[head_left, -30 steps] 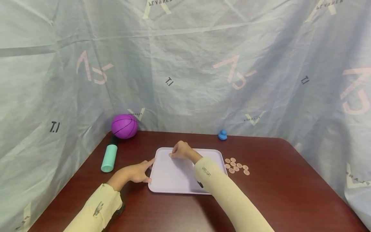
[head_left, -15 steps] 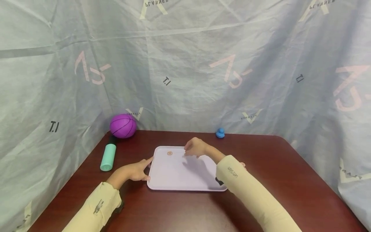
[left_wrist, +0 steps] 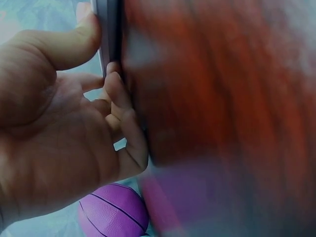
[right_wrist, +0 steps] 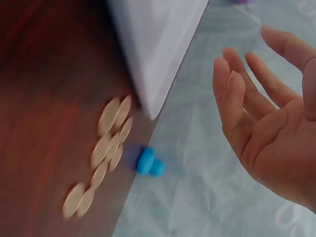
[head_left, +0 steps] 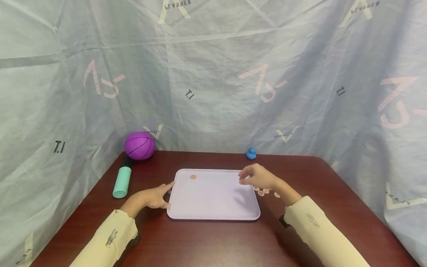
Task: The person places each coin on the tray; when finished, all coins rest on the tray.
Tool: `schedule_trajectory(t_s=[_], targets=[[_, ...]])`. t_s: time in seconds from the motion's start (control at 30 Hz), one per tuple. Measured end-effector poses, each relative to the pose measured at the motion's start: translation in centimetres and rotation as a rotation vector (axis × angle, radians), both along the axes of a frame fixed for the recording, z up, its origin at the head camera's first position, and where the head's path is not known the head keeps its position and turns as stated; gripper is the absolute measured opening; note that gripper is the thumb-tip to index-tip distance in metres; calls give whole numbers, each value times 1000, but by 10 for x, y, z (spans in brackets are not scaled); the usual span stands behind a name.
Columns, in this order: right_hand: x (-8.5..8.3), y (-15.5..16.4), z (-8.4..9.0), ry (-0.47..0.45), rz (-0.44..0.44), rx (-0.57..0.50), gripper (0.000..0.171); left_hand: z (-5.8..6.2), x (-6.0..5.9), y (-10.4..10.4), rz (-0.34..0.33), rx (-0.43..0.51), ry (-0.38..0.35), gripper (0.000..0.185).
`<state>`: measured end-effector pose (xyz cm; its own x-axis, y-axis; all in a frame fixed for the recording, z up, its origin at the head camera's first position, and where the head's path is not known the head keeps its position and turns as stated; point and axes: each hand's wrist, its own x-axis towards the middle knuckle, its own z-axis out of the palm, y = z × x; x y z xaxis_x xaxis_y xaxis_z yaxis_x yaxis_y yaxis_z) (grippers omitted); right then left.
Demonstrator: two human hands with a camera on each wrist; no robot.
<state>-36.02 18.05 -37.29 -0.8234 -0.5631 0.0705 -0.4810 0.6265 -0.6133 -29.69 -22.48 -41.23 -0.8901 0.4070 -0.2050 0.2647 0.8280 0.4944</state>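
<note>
A lilac tray (head_left: 213, 202) lies in the middle of the dark red table. One copper coin (head_left: 193, 177) sits near its far left corner. My left hand (head_left: 151, 198) rests against the tray's left rim (left_wrist: 109, 29), thumb and relaxed fingers touching the edge. My right hand (head_left: 257, 177) hovers at the tray's far right corner, just above a cluster of several coins (head_left: 265, 191) on the table. In the right wrist view its fingers (right_wrist: 237, 94) are spread and hold nothing, with the coins (right_wrist: 106, 148) below them.
A purple ball (head_left: 139, 145) and a teal cylinder (head_left: 121, 181) sit at the back left. A small blue duck (head_left: 251, 154) stands at the back edge, near the coins. Grey sheeting walls in the table on three sides.
My right hand left one coin on the tray's far left part and swung right across the tray to the coin cluster. The left hand stayed at the rim.
</note>
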Motion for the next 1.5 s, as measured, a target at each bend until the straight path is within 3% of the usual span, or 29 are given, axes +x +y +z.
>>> schedule_trajectory(t_s=[0.27,0.47,0.63,1.07,1.2,1.5], targets=[[11,48,-9,-86,-64,-12,23,1,-1,4,-5,0,12,94],[10,69,-15,-45,-96,86,21,2,0,3,5,-16,0,94],[7,71,-24,-94,-129,125,23,1,-1,1,5,-26,-9,95],[-3,60,-37,-1,-134,266,20,-2,-3,2,9,-28,-11,94],[-5,59,-38,-18,-160,251,18,-1,-2,2,10,-25,-15,93],[-9,59,-42,-62,-129,171,22,3,0,0,-2,-26,-19,92]])
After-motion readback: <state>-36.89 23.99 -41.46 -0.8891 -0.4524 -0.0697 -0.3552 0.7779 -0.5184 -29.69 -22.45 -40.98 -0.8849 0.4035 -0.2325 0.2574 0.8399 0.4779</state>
